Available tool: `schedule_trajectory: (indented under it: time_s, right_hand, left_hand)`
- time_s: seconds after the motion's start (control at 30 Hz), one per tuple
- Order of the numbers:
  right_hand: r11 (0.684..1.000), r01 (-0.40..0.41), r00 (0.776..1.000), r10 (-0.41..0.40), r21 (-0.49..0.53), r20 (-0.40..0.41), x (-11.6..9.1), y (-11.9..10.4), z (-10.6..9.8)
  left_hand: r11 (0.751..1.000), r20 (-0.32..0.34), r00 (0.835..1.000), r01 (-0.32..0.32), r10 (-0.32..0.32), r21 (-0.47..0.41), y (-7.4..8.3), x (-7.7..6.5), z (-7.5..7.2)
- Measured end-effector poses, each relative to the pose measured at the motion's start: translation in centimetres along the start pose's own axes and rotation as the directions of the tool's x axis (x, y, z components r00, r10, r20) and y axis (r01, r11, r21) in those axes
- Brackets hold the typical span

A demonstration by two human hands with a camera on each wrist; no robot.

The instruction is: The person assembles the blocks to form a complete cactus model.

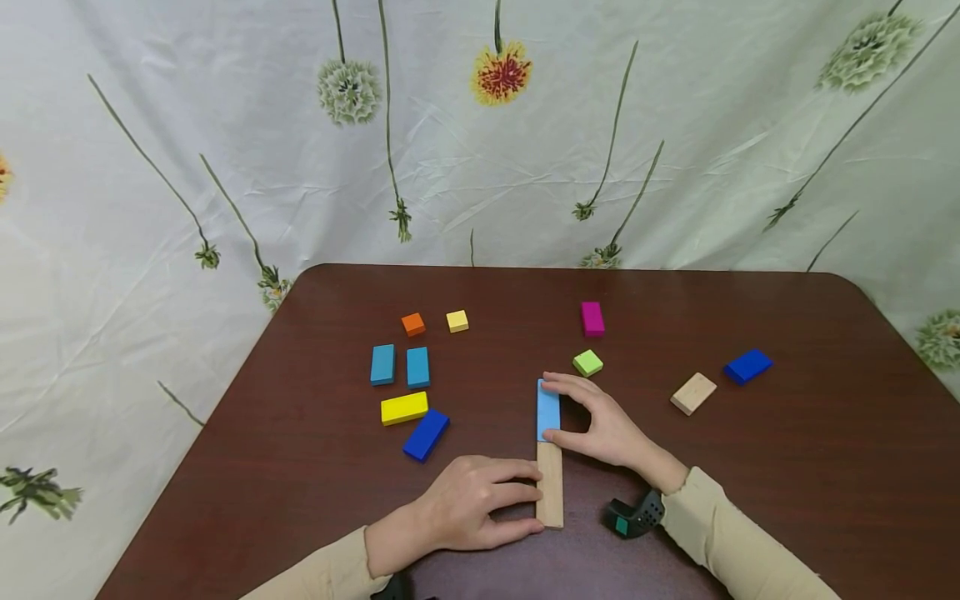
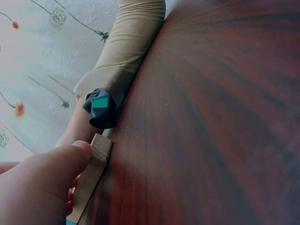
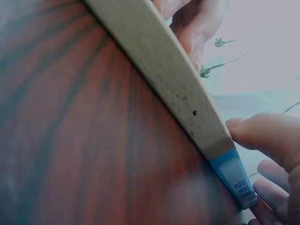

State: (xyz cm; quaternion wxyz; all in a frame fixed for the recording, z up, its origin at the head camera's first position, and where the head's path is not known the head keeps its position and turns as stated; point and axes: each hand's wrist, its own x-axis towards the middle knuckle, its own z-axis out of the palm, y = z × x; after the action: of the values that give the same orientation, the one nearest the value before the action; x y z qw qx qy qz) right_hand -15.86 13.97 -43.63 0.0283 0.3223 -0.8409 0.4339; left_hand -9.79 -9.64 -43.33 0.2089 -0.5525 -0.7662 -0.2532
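A light blue block lies end to end with a plain wooden block, forming one straight strip on the table. My right hand holds the blue block lengthwise, its thumb near the seam and fingertips at the far end. Printed lettering shows on the blue block in the right wrist view. With fingers stretched out, my left hand touches the left side of the wooden block. Its thumb rests by the near end of that block in the left wrist view.
On the left lie teal blocks, a yellow block and a dark blue block. Behind sit orange and pale yellow cubes. Rightward are magenta, green, beige and blue blocks.
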Motion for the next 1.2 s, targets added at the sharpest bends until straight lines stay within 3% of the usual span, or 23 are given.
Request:
schedule_trajectory:
  time_s: [1.2]
  right_hand:
    - [1.000,0.014,1.000,-0.013,-0.023,0.026,-0.05,0.03,-0.04]
  left_hand:
    - [1.000,0.014,1.000,-0.008,0.008,0.023,-0.06,-0.04,-0.03]
